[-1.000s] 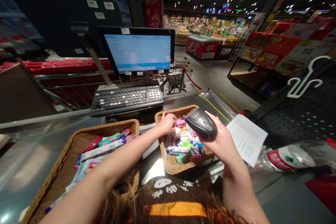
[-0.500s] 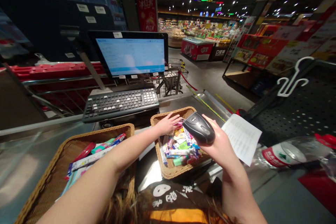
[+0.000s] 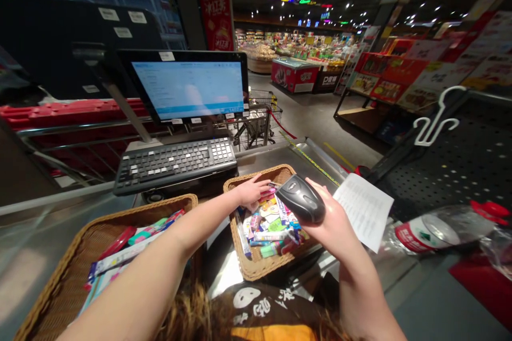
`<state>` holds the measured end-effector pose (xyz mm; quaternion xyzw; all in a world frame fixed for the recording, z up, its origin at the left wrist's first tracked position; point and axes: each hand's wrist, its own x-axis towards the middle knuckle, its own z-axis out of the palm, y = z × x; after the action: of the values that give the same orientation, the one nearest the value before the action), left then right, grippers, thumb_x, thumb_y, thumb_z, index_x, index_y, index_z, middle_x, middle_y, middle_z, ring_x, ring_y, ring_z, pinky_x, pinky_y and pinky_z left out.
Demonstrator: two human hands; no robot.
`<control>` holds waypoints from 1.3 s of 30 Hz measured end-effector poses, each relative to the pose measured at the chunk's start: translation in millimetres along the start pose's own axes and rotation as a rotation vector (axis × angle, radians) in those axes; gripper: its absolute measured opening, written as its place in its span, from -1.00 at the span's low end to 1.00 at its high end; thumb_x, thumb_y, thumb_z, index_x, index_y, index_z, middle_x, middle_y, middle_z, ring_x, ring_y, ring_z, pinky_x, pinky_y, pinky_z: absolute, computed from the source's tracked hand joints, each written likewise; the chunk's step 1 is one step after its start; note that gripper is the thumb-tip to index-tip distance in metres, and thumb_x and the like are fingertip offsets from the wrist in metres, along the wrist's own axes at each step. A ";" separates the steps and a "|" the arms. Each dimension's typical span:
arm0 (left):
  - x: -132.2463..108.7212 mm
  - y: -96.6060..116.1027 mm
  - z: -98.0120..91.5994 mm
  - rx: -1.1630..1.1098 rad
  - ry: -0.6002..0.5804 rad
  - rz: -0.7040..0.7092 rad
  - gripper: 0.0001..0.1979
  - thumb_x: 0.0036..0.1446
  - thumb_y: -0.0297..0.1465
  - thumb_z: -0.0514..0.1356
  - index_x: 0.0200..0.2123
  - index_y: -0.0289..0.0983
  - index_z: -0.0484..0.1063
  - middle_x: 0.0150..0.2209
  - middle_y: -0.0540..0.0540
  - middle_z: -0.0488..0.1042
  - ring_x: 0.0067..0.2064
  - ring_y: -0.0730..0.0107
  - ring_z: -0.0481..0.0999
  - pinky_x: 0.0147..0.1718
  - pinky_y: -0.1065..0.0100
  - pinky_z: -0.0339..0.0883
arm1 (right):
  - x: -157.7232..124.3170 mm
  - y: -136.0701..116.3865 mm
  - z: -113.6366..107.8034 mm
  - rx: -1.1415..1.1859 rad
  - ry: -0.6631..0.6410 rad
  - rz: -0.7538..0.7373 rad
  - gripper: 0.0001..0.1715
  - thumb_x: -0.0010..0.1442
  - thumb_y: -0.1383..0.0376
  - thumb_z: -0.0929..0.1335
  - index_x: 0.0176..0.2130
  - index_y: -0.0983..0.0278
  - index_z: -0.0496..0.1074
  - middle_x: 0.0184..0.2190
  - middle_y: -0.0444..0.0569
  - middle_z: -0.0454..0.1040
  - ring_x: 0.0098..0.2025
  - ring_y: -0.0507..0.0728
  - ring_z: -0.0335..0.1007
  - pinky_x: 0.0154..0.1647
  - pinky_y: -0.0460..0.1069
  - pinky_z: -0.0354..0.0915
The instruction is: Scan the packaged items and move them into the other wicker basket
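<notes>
My right hand (image 3: 330,216) is wrapped round a black handheld barcode scanner (image 3: 301,198), its head above the right part of a small wicker basket (image 3: 262,272). Inside that basket lies a jumble of small colourful packets and tubes (image 3: 274,226). My left hand (image 3: 253,192) reaches over the basket's far left part, fingers stretched out near a small pink item (image 3: 272,191) by the scanner's head. Whether the fingertips touch that item is hard to see. Beneath my left forearm, a larger wicker basket (image 3: 52,277) holds toothbrush-like packages and a red item (image 3: 117,242), partly hidden.
A keyboard (image 3: 176,162) and a lit monitor (image 3: 192,90) stand behind the baskets. Right of the scanner lies a printed paper sheet (image 3: 364,210), with a large clear bottle (image 3: 428,234) on its side beyond. A black perforated panel (image 3: 464,144) carries a white hook.
The view has shifted slightly, so most things sit a little further left. My left hand's fingers have come lower and closer together. The scanner stays in my right hand.
</notes>
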<state>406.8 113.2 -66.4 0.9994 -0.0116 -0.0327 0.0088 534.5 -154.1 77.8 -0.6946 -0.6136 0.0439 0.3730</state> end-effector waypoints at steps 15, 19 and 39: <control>-15.7 -5.7 22.0 0.075 -0.159 -0.062 -0.52 -0.42 -0.37 0.50 -0.27 -0.23 0.62 0.22 -0.23 0.40 0.34 -0.12 0.16 0.35 -0.08 -0.25 | 2.8 2.0 2.8 -0.005 0.016 -0.014 -0.39 0.06 0.27 0.39 0.12 0.29 0.36 0.12 0.19 0.46 0.31 0.40 0.23 0.36 0.43 0.01; -17.5 -0.6 15.2 0.068 -0.159 -0.036 -0.56 -0.35 -0.34 0.49 -0.27 -0.24 0.62 0.24 -0.25 0.37 0.35 -0.16 0.14 0.33 -0.19 -0.23 | 3.8 -0.5 4.9 -0.002 0.017 -0.032 -0.40 0.06 0.27 0.38 0.12 0.29 0.37 0.16 0.21 0.44 0.30 0.39 0.24 0.35 0.42 0.04; -49.0 27.7 -80.7 0.093 0.279 -0.203 -0.60 0.02 -0.20 0.33 -0.07 -0.22 0.53 0.45 -0.24 -0.11 0.44 -0.18 -0.12 0.30 -0.34 -0.40 | 3.5 -13.4 2.0 -0.090 0.062 -0.057 -0.38 0.07 0.26 0.40 0.13 0.16 0.33 0.14 0.11 0.46 0.33 0.40 0.20 0.33 0.44 0.04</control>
<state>362.6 88.1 17.8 0.9896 0.0890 0.1063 -0.0390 523.3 -150.5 85.5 -0.6939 -0.6225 -0.0159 0.3615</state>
